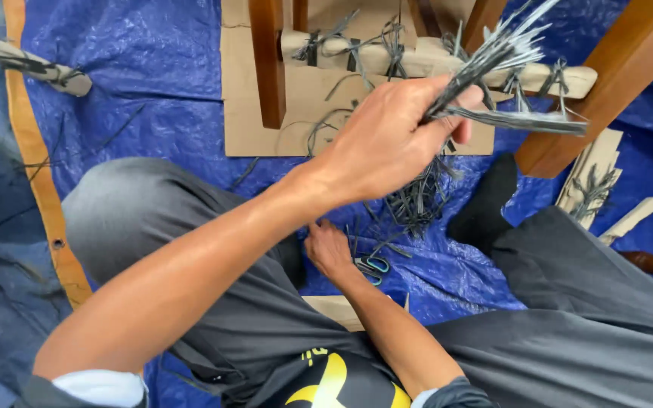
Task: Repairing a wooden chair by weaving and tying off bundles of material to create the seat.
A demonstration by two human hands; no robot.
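left hand (383,143) fingers clamp a fanned bundle of thin dark strips (504,75) above the blue plastic tarp (153,68), keeping them sorted; right hand (328,249), seemingly half-curled and empty, touches teal-handled scissors (372,266) on it.

I get a single head-worn view, looking steeply down and forward from close above my lap at my left hand (387,143), my right hand (330,249) and the crinkled blue plastic tarpaulin (153,68).
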